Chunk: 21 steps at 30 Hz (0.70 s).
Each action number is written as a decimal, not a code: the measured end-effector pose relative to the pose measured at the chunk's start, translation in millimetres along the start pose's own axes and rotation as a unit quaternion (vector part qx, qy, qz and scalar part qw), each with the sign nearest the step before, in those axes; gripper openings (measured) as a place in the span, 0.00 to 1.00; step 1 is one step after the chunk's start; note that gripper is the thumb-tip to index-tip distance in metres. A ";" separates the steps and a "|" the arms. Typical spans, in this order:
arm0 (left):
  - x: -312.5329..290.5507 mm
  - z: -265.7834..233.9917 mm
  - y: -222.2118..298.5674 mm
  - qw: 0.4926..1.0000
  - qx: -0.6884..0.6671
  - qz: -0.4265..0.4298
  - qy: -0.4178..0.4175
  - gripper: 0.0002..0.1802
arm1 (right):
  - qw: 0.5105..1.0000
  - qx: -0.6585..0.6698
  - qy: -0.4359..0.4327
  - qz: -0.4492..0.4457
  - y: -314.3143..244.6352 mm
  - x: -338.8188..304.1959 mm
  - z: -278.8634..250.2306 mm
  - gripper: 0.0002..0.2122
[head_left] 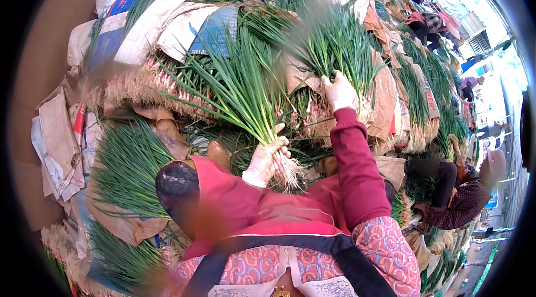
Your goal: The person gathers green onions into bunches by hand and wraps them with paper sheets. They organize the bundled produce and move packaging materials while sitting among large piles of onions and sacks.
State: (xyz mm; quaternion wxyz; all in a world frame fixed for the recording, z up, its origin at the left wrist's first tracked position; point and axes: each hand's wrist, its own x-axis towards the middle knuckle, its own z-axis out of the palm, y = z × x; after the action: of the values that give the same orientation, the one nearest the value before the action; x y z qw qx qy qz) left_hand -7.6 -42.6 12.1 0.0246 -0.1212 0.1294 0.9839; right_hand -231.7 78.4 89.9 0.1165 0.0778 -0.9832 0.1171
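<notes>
Your left hand (267,161) is gripping a bunch of green onions (241,93) by its pale lower stems. The long, narrow green leaves are fanning away from you and to the left, with a few splaying out sideways. The roots (288,174), a shaggy straw-coloured tuft, are sticking out beyond your fingers toward the lower right, above your lap. Your right hand (340,94) is touching a second clump of green onions (339,43), which is lying farther ahead, its leaves pointing away and its root ends facing you.

Co-worker (446,177) in checked shirt (469,202) at right, blue-white sack (110,40) upper left
</notes>
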 end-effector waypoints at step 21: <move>-2.8 5.2 13.0 0.999 0.005 0.052 -0.014 0.22 | 0.712 0.620 -0.311 0.114 21.7 -1.0 20.4 0.06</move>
State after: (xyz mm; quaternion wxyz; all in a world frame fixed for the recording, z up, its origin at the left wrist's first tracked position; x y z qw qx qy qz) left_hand -7.2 -53.9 20.9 -0.0237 -0.1003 0.1403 0.9847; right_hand -238.9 94.3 65.7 -0.2844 0.0522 -0.6721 0.6817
